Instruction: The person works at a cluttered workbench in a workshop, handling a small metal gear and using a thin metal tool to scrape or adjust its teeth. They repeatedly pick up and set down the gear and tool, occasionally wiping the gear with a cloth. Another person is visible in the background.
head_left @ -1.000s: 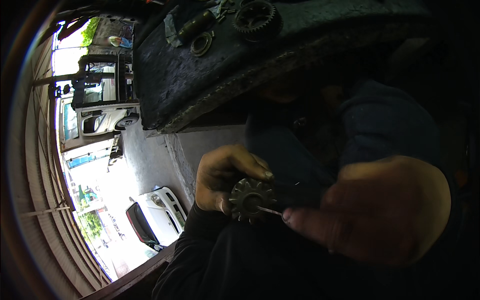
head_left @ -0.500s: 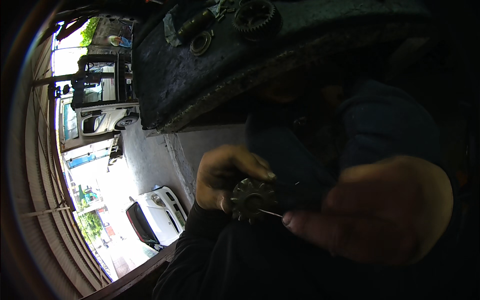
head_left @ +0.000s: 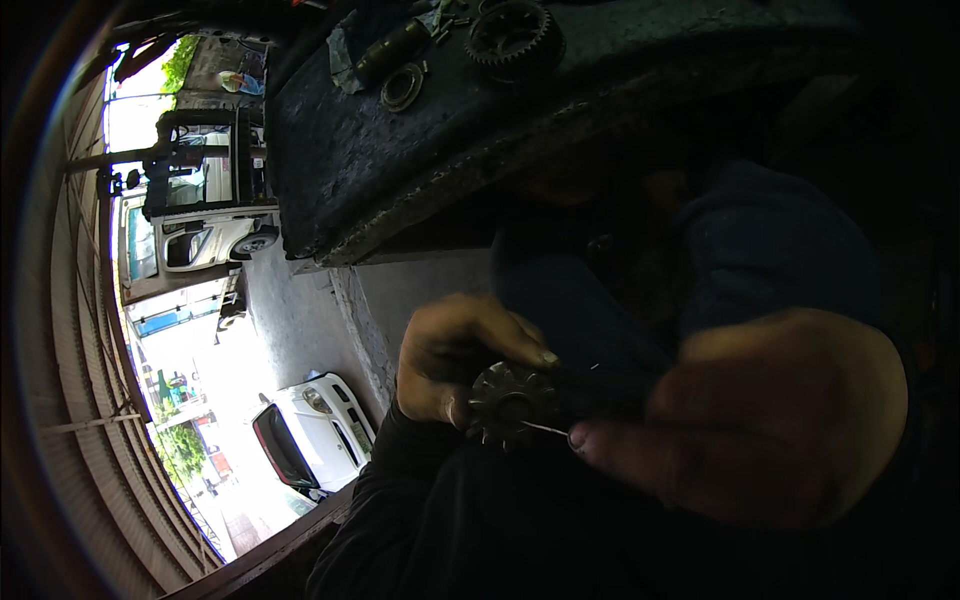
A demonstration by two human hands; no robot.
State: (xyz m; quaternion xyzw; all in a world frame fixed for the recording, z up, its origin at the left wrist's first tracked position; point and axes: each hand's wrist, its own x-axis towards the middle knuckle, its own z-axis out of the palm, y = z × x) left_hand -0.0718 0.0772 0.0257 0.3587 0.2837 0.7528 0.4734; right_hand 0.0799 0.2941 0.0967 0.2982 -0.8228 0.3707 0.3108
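Observation:
My left hand (head_left: 440, 355) grips a small toothed metal gear (head_left: 512, 402) from behind and the left, thumb at its upper edge. My right hand (head_left: 760, 430), dim and blurred, holds a thin metal pick (head_left: 545, 429) whose tip reaches the gear’s face near the centre; most of its fingers are hard to make out. Both hands are low in the head view, over dark clothing. Dark blue clothed limbs (head_left: 770, 230) show beyond them.
A greasy black bench (head_left: 380, 170) crosses the top, holding a large gear (head_left: 508, 40), a metal cylinder (head_left: 390, 50), a ring (head_left: 402, 88) and small parts. At the left are a white car (head_left: 325, 435), a truck (head_left: 205, 240) and the workshop’s ribbed roof (head_left: 100, 420).
My left hand and the gear have shifted slightly right, and the pick’s tip has moved with them. My right hand has shifted a little right as well. Both still hold the same things.

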